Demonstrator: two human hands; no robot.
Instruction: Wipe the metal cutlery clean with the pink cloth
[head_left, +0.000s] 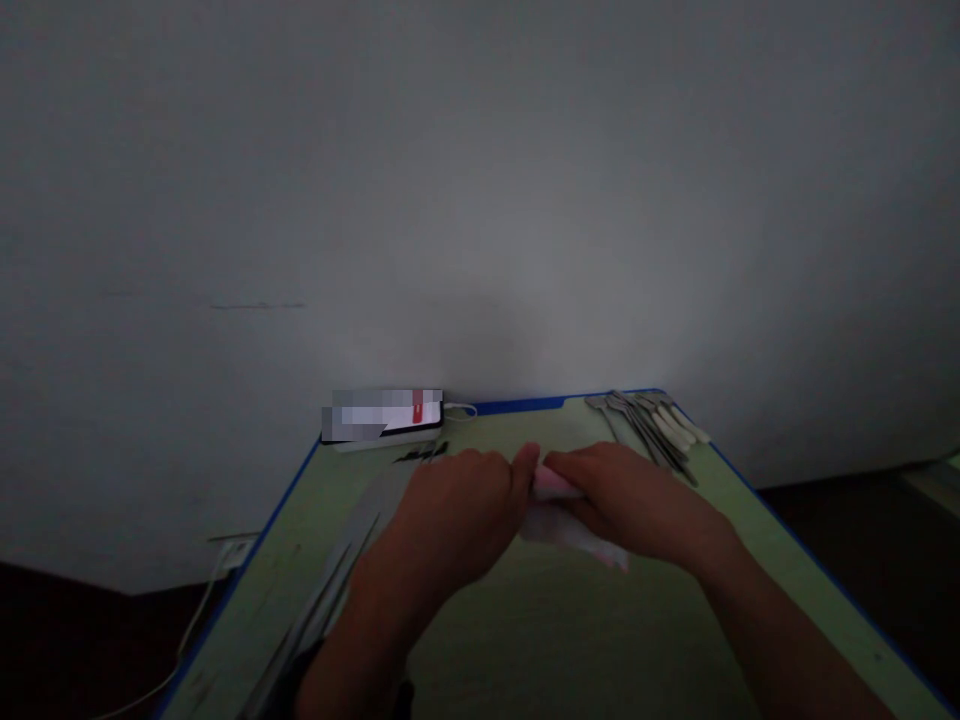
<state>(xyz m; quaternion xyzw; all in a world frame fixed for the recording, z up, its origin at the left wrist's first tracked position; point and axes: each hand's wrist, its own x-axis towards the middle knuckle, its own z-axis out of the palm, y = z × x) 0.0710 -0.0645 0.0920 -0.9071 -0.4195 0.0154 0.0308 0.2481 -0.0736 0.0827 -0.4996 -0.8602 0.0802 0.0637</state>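
Over the middle of the table my left hand [469,510] is closed in a fist, its thumb against the pink end of a thin white-and-pink cloth [574,535]. What lies inside that fist is hidden. My right hand [626,495] is closed around the same cloth, and a loose corner hangs below its fingers. The two hands nearly touch. Beyond my right hand several forks and spoons [649,425] lie in a bunch, some with white handles. Long thin metal utensils [330,575] lie beside my left forearm, partly hidden by it.
At the back left a phone [386,415] leans on a white block, a white cable [461,408] beside it. The light green table [570,640] has a blue edge and meets a grey wall [480,200]. Another cable [196,610] hangs at the left.
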